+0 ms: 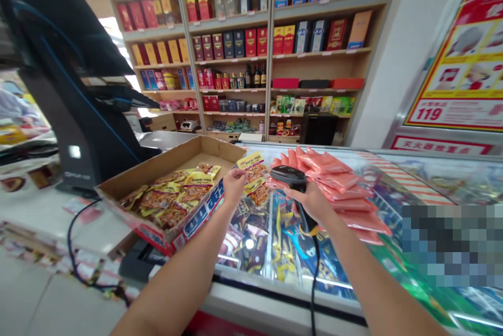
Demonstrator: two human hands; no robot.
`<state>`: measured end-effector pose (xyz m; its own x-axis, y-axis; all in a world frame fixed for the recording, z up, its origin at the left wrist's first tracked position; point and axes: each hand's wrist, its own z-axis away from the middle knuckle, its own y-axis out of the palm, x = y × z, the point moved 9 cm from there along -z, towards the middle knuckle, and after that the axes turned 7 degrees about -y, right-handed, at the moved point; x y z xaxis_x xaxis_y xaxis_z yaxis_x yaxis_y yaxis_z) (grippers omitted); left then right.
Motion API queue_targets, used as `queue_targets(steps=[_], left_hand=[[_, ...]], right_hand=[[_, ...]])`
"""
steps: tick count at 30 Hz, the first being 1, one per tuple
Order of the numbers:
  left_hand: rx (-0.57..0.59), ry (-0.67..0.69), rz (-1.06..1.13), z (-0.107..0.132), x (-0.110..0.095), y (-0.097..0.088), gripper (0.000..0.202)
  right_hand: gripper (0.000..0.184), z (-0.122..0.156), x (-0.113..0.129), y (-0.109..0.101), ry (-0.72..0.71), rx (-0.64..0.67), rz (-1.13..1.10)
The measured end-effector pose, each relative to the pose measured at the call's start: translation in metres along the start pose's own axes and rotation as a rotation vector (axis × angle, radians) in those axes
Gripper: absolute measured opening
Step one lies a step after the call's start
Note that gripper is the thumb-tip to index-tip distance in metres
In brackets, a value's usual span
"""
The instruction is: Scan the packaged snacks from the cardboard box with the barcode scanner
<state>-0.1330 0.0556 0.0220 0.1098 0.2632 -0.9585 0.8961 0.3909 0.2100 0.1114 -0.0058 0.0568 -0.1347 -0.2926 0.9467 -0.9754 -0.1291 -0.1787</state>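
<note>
My right hand [313,203] is wrapped round a black barcode scanner [288,174], its head pointing left and its cable hanging down the counter front. My left hand [234,185] pinches a yellow-topped snack packet [254,169] by its left edge, in front of the scanner's head. Just below it another similar packet shows, and I cannot tell whether the hand holds that one too. Left of my hand stands an open cardboard box [200,148] with several such packets [173,194] inside. Orange-pink flat packages [346,189] are piled behind and right of the scanner.
Under the glass-topped freezer [271,268] several colourful packages are visible. A black checkout terminal [78,131] stands at the left with a cable looping down. Shelves [231,21] of boxes and bottles line the back wall. A red and yellow poster [459,58] hangs right.
</note>
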Motion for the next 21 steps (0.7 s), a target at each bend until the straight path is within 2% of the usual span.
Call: queue_targets(steps=[9, 21], left_hand=[[-0.035, 0.075, -0.055, 0.005, -0.01, -0.004, 0.006], [-0.021, 0.072, -0.066, 0.005, -0.009, -0.004, 0.007]], right_hand=[[0.023, -0.001, -0.008, 0.003, 0.036, 0.079, 0.029], [0.021, 0.0, -0.014, 0.004, 0.074, 0.055, 0.013]])
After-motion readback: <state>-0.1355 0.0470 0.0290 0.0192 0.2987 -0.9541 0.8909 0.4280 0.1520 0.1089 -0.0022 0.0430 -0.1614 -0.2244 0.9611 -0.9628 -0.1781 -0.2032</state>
